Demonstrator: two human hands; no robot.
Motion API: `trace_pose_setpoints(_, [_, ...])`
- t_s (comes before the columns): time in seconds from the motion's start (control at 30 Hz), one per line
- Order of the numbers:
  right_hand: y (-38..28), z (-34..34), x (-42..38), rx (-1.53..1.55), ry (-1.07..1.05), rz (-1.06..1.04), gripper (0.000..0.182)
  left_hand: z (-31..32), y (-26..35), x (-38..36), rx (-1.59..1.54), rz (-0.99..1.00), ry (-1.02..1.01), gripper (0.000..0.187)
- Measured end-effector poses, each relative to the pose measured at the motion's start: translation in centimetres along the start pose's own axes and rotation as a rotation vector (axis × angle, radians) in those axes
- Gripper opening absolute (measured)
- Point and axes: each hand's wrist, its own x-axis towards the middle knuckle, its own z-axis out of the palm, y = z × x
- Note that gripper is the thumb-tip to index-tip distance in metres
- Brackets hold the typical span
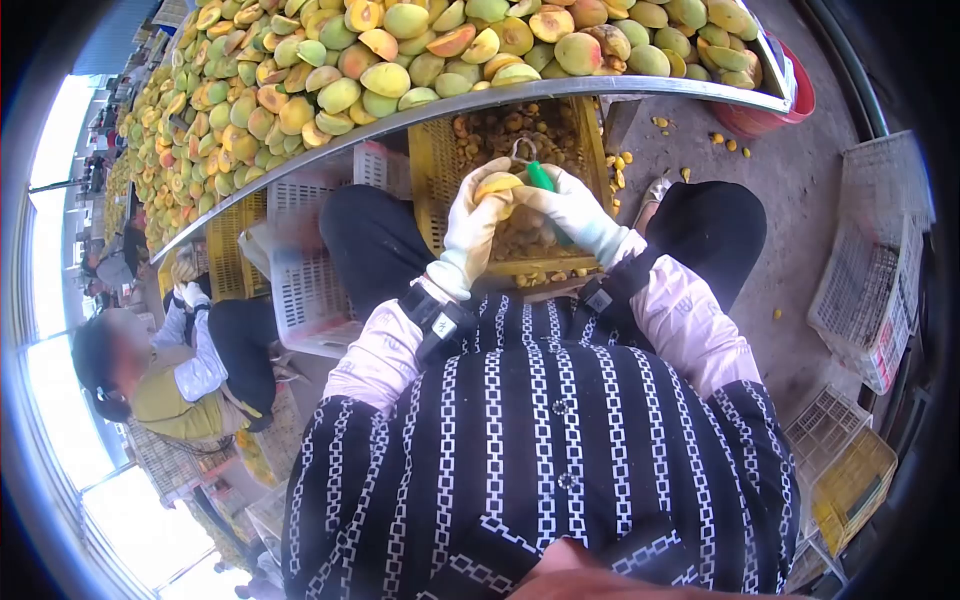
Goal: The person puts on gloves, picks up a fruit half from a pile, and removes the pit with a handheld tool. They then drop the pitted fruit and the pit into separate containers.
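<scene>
Both of my hands wear pale gloves and meet in front of my body, above a yellow crate (pixel 428 185). My left hand (pixel 468 222) is closed around a cut yellow peach (pixel 497 186), its orange flesh showing. Gripped in my right hand (pixel 583 212) is a green-handled tool (pixel 541 177) with a thin pale loop at its top end; its working part is not clear. The fingertips of the right hand also touch the peach. Beyond them, a metal-edged table (pixel 440 114) bears a heap of whole and halved peaches (pixel 340 95).
Pits and scraps (pixel 500 130) lie in the yellow crate between my knees. A white crate (pixel 308 260) stands left, a red tub (pixel 765 110) far right, and white crates (pixel 870 270) at right. Another person (pixel 190 370) sits at left. Fruit bits dot the floor.
</scene>
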Motion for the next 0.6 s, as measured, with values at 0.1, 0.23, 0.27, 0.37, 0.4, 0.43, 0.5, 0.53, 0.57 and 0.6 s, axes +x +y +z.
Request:
trace_pose_setpoints(0.1, [0.9,0.5,0.4,-0.472,0.282,-0.401,0.044,0.1,0.9,-0.4,0.121,-0.123,0.077,0.047])
trace_pose_setpoints(0.23, [-0.5,-0.4,-1.0,-0.636,0.169,-0.312,0.04,-1.2,1.3,-0.2,0.395,-0.214,0.032,0.039])
trace_pose_setpoints(0.27, [-1.1,-0.4,-1.3,-0.719,0.153,-0.295,0.039,-1.2,1.2,-0.1,0.37,-0.179,0.076,0.031])
trace_pose_setpoints(0.37, [-0.1,-0.7,-1.2,-0.822,0.114,-0.374,0.041,-2.1,0.7,0.2,0.358,-0.23,0.002,0.03])
trace_pose_setpoints(0.4, [0.1,-0.7,-1.2,-0.842,0.102,-0.386,0.041,-2.3,0.7,0.2,0.357,-0.234,0.001,0.03])
trace_pose_setpoints(0.43, [0.1,-0.8,-1.2,-0.842,0.102,-0.383,0.041,-2.3,0.8,0.3,0.412,-0.269,-0.029,0.03])
trace_pose_setpoints(0.5, [-0.2,-0.7,-1.1,-0.908,0.024,-0.291,0.04,-2.2,1.2,0.4,0.464,-0.304,-0.059,0.03])
trace_pose_setpoints(0.53, [0.0,-0.7,-1.0,-0.909,0.023,-0.29,0.04,-2.2,1.3,0.4,0.481,-0.338,-0.068,0.03])
trace_pose_setpoints(0.57, [0.4,-0.7,-0.9,-0.947,0.077,-0.348,0.038,-2.2,1.5,0.3,0.497,-0.368,-0.08,0.029])
trace_pose_setpoints(0.6, [0.4,-0.8,-0.7,-0.985,0.129,-0.406,0.037,-2.1,1.7,0.2,0.494,-0.366,-0.079,0.029])
